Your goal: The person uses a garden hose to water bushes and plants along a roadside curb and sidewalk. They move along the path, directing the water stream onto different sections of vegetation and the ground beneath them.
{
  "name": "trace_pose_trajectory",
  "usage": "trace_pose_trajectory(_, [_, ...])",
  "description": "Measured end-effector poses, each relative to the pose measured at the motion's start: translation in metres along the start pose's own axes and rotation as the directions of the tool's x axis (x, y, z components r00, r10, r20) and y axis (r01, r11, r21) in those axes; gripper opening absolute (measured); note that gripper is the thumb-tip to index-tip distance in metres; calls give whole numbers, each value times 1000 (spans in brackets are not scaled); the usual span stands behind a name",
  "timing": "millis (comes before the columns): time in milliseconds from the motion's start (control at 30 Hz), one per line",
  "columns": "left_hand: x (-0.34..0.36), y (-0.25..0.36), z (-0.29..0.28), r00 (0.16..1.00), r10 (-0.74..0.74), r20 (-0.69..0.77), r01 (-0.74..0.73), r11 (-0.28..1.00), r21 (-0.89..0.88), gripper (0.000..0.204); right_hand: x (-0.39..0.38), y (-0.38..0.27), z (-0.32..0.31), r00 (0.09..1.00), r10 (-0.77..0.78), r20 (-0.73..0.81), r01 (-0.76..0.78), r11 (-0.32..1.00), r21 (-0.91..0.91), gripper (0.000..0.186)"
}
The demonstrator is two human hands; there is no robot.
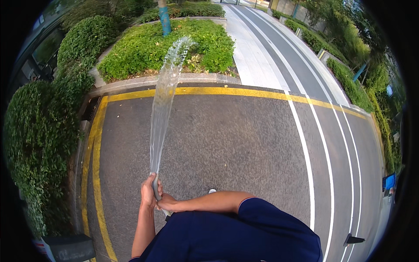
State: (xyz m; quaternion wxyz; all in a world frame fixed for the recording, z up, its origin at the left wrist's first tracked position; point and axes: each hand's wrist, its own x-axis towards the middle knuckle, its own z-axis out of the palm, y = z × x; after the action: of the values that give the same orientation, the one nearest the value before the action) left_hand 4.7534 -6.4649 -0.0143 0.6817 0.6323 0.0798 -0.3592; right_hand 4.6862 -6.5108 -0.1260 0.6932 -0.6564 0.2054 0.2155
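Note:
Near the mouth of a grey hose [156, 188], my left hand [148, 192] is closed around it, with the thumb up at the opening. Just below, my right hand [167, 202] reaches across my body and grips the same hose; its fingers are partly hidden. A wide jet of water [162, 111] shoots forward from the hose and breaks into drops over a bed of low green plants [205, 37]. Below my right hand, the rest of the hose is mostly hidden by my dark blue shirt.
A stone kerb [200, 77] edges the plant bed, with a blue-wrapped trunk [164, 20] behind. Rounded bushes [39, 144] line the left side. Yellow lines [205, 91] border the dark asphalt [227, 139]. A white-striped lane [301, 87] runs at right, with a dark object [352, 239] near it.

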Motion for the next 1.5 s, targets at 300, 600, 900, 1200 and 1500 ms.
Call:
trace_pose_trajectory(300, [4,1,5,997,46,-70,-43,998,34,33,-1,-7,-1,999,4,54,-6,999,33,10])
trace_pose_trajectory(600, [7,2,8,991,32,-133,-20,996,92,30,-10,-13,1,1000,-4,-8,4,999,44,13])
trace_pose_trajectory(900, [9,-1,5,982,37,-185,-19,995,97,28,0,-9,0,991,50,127,-58,997,60,38])
trace_pose_trajectory(1200, [15,-9,0,957,55,-286,-35,997,75,32,2,-6,0,991,83,106,-76,995,-72,38])
trace_pose_trajectory(1500, [15,-11,0,959,79,-273,-50,993,108,32,-2,-6,3,1000,5,15,-5,1000,3,22])
